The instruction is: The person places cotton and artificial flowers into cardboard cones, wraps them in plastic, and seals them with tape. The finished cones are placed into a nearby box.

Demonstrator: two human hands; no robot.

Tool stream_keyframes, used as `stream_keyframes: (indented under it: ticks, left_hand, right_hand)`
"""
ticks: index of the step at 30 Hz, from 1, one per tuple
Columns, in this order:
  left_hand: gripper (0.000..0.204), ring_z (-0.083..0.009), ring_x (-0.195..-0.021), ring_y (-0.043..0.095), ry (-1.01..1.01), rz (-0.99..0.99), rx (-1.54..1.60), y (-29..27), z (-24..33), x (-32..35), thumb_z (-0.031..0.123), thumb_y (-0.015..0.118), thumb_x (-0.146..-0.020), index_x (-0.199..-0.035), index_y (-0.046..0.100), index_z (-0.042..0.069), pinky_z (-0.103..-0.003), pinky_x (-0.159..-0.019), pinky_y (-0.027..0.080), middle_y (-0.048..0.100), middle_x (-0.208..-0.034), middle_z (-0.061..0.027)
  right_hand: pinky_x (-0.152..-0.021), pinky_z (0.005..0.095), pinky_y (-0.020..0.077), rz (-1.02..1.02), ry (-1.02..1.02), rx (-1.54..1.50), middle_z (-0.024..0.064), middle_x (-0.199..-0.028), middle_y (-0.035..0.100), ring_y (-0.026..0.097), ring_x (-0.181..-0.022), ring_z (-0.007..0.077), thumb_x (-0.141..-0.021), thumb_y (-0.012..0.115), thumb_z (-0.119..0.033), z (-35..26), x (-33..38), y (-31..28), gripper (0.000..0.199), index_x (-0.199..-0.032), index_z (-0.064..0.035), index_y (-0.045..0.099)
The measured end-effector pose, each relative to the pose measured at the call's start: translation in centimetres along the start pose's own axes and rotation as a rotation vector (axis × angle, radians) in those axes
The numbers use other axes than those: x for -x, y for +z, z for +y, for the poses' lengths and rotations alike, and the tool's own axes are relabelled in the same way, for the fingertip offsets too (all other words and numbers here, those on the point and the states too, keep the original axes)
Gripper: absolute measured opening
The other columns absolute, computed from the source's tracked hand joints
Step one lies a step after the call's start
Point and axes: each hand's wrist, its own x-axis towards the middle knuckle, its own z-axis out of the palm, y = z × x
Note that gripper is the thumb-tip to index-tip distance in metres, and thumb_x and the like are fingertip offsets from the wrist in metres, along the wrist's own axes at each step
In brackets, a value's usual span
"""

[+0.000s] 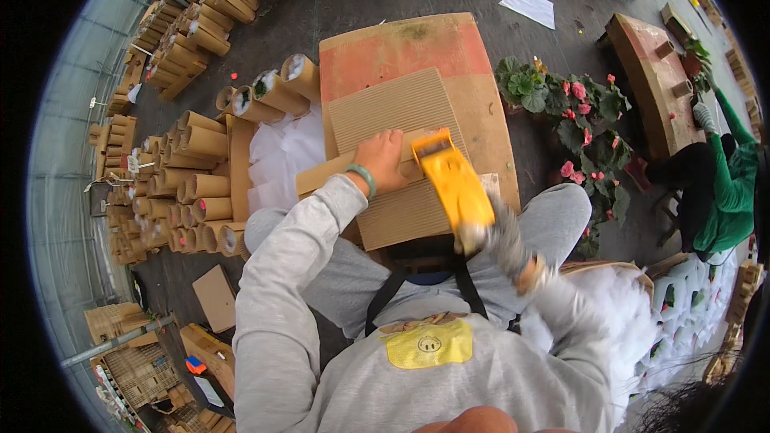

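Note:
My left hand (383,162), with a green band on its wrist, presses flat on a rolled sheet of corrugated cardboard (401,156) lying on a cardboard-topped work surface (417,52). My right hand (497,244), blurred and in a grey glove, grips the handle of a yellow tape dispenser (455,183). The dispenser's front end rests on the cardboard roll just right of my left hand. I sit with my grey-trousered knees either side of the surface.
Several cardboard tubes (196,176) lie stacked at my left, with white wrapping (281,156) beside them. Potted plants with pink flowers (577,116) stand on the right. A person in green (726,192) sits at the far right near a wooden bench (650,80). White padding (634,313) lies at my right.

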Motion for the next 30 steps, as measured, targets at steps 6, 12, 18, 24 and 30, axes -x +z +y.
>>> stream_keyframes:
  ticks: [6, 12, 18, 24, 30]
  left_hand:
    - [0.068, -0.0379, -0.096, 0.057, -0.034, -0.197, 0.121, -0.5, -1.5, -1.8, 0.03, 0.078, -0.053, -0.107, 0.048, 0.001, -0.043, -0.081, 0.047, 0.058, -0.103, -0.0217]
    - [0.069, -0.037, -0.095, 0.058, 0.107, -0.096, 0.111, -8.5, 1.7, 0.2, 0.026, 0.077, -0.055, -0.111, 0.048, 0.0, -0.042, -0.081, 0.047, 0.059, -0.103, -0.0214]
    - [0.061, -0.0317, -0.094, 0.057, 0.588, 0.22, -0.057, -8.6, 7.2, 10.1, 0.022, 0.074, -0.055, -0.107, 0.051, -0.001, -0.041, -0.075, 0.047, 0.058, -0.096, -0.017]
    - [0.054, -0.0333, -0.093, 0.059, 0.058, 0.011, -0.015, 0.6, 1.9, 1.6, 0.025, 0.073, -0.058, -0.103, 0.055, 0.001, -0.04, -0.075, 0.049, 0.062, -0.097, -0.0173]
    - [0.074, -0.0356, -0.093, 0.061, 0.048, -0.389, 0.132, -1.4, -0.6, -2.9, 0.032, 0.079, -0.054, -0.115, 0.05, 0.0, -0.042, -0.079, 0.048, 0.063, -0.1, -0.0195]
  right_hand:
    - [-0.072, 0.0295, 0.0514, 0.013, 0.035, -0.097, 0.0074, -0.098, 0.061, 0.062, -0.081, 0.0156, -0.079, 0.073, -0.023, 5.9, 5.3, -1.1, 0.051, -0.121, -0.0035, 0.05]
    - [-0.079, 0.0367, 0.0534, -0.165, 0.281, -0.341, 0.0113, -0.103, 0.063, 0.065, -0.087, 0.0246, -0.083, 0.059, -0.052, 6.7, 1.1, -2.5, 0.067, -0.126, -0.0024, 0.047]
    - [-0.078, 0.0388, 0.0529, -0.039, 0.025, -0.193, 0.0122, -0.094, 0.064, 0.064, -0.083, 0.0238, -0.085, 0.045, -0.066, -5.6, -7.7, -0.5, 0.068, -0.112, -0.0046, 0.055]
    - [-0.08, 0.0332, 0.0443, -0.055, 0.111, 0.164, 0.0076, -0.107, 0.057, 0.055, -0.093, 0.0206, -0.086, 0.059, -0.046, -6.6, 2.9, 2.3, 0.051, -0.114, -0.0036, 0.052]
    - [-0.087, 0.0315, 0.0391, 0.038, 0.243, 0.186, 0.0074, -0.114, 0.053, 0.049, -0.102, 0.0173, -0.087, 0.063, -0.03, -3.5, 4.0, 3.3, 0.048, -0.123, -0.0028, 0.048]
